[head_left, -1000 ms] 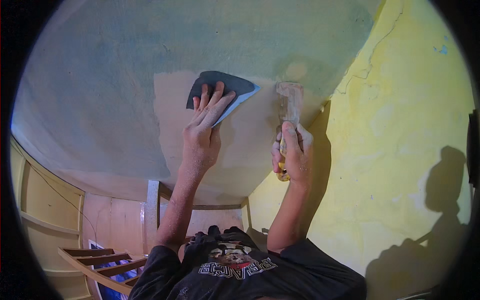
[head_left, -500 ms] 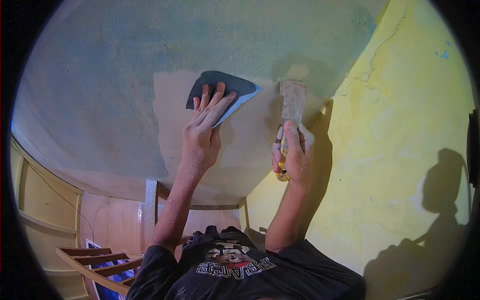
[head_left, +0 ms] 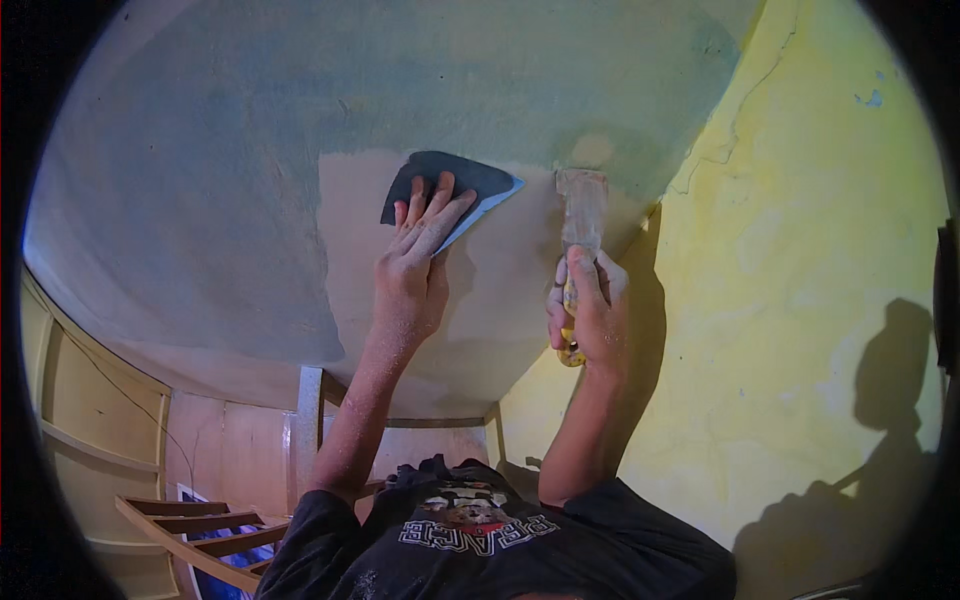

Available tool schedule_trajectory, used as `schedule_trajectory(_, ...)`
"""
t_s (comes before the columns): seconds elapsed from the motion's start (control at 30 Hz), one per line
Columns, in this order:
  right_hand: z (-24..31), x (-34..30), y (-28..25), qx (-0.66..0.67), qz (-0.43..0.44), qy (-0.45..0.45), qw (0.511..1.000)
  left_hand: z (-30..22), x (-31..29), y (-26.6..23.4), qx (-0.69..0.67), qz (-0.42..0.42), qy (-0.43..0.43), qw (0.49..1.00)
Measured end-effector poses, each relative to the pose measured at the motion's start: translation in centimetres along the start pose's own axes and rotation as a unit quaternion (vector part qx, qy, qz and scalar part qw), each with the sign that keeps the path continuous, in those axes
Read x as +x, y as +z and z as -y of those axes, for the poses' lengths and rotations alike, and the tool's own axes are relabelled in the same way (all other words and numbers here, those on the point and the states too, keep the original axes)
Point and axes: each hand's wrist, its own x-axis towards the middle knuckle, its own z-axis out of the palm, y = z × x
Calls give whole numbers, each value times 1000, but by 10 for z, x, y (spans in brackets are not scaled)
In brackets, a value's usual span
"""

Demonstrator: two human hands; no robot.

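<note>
My left hand (head_left: 412, 255) presses a dark sheet of sandpaper (head_left: 462, 178) against the sloping grey-green surface overhead, its fingers lying flat over the paper. One edge of the sheet folds out and shows a pale blue-white back. The paper lies over a bare, pinkish-beige patch (head_left: 365, 290) in the paint. To the right, my right hand (head_left: 592, 300) is closed round the yellow, speckled handle of a putty knife (head_left: 583, 215). Its wide, smeared blade points up beside the top edge of that patch. Pale dust coats both hands and forearms.
A cracked yellow wall (head_left: 760, 330) rises close on the right, with my shadow on it. Below left are a wooden slatted rack (head_left: 215, 523) and an upright post (head_left: 309, 410). A thin cable (head_left: 110, 362) hangs by cream panels at the far left.
The whole view has shifted slightly right and down. Both hands keep their holds on the sandpaper and the putty knife and have barely moved against the surface.
</note>
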Motion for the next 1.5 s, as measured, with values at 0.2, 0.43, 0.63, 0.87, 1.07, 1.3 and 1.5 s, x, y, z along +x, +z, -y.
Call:
schedule_trajectory(0.2, -1, 1, 6, 14, -8, -16, 1000, -2, 0, -1, -1, 13, -4, 1000)
schedule_trajectory(0.43, -1, 3, 6, -6, 9, -21, 1000, -1, 1, 3, -3, 5, -9, 1000)
schedule_trajectory(0.63, 2, 1, 9, -2, -8, -9, 1000, -3, 1, 1, -10, 10, -10, 1000)
schedule_trajectory(0.87, 2, 0, 10, 7, -9, -4, 1000, 1, 1, 2, -7, -7, 5, 1000)
schedule_trajectory(1.07, 3, 5, 18, 15, -8, -18, 1000, -1, 1, 0, -9, 0, 1, 1000)
schedule_trajectory(1.3, -7, -3, 14, 12, -19, -7, 1000, -4, -3, 1, -26, 13, 12, 999)
schedule_trajectory(1.5, -8, -5, 16, 7, -42, -6, 999, 4, -6, -5, -14, 20, 25, 999)
